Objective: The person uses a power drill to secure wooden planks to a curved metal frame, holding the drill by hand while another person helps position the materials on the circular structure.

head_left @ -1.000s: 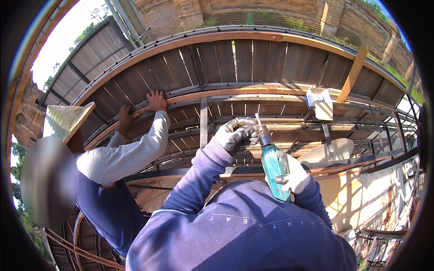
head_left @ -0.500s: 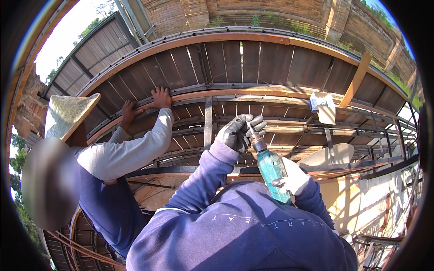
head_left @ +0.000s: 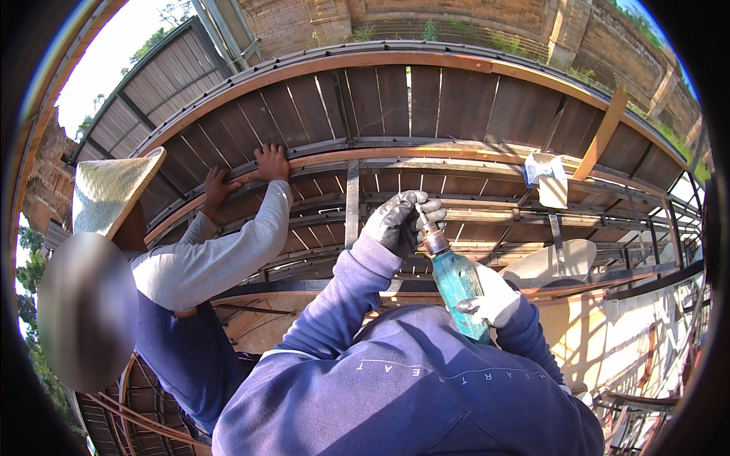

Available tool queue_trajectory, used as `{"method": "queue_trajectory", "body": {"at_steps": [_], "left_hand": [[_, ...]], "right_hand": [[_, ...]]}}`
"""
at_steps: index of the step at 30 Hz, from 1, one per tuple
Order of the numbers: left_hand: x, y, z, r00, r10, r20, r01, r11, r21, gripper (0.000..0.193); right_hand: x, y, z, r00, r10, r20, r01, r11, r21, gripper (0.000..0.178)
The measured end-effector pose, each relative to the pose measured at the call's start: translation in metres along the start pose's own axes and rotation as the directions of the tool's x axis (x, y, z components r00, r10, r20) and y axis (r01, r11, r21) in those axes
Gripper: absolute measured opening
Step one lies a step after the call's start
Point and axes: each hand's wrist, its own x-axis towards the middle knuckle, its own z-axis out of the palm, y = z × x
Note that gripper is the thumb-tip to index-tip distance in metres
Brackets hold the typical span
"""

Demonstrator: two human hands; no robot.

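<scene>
A worn teal power drill (head_left: 455, 285) points up and away from my chest, its metal chuck (head_left: 436, 239) at the far end. My right hand (head_left: 494, 298), in a pale work glove, is wrapped round the drill's body. At the chuck end my left hand (head_left: 401, 220), in a grey and black glove, has its fingers bent in round the thin bit (head_left: 423, 216). The bit's tip is partly hidden by those fingers. Both hands are in front of the wooden rails (head_left: 456, 163), apart from them.
On my left a co-worker in a woven conical hat (head_left: 114, 194) rests both hands (head_left: 270, 162) on a curved rail. An open white box (head_left: 545, 171) sits on the rails at right, near a slanted wooden plank (head_left: 603, 137). Dark slatted panels (head_left: 456, 99) curve across ahead.
My left fingers have curled slightly closer round the bit. The drill, my right hand and the co-worker's hands stay nearly in place; the view has shifted a little.
</scene>
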Motion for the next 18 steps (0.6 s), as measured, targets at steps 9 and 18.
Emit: {"method": "queue_trajectory", "body": {"at_steps": [9,18], "left_hand": [[0.022,-0.012,-0.009,0.913,-0.052,-0.405,-0.007,0.99,-0.143,0.018],[0.043,0.018,-0.101,0.881,-0.123,-0.456,0.03,0.978,-0.206,0.024]], "right_hand": [[0.056,0.014,0.025,0.99,0.011,-0.138,0.028,0.959,0.283,0.053],[0.082,0.021,0.039,0.97,-0.234,-0.07,0.207,0.941,-0.267,0.098]]}}
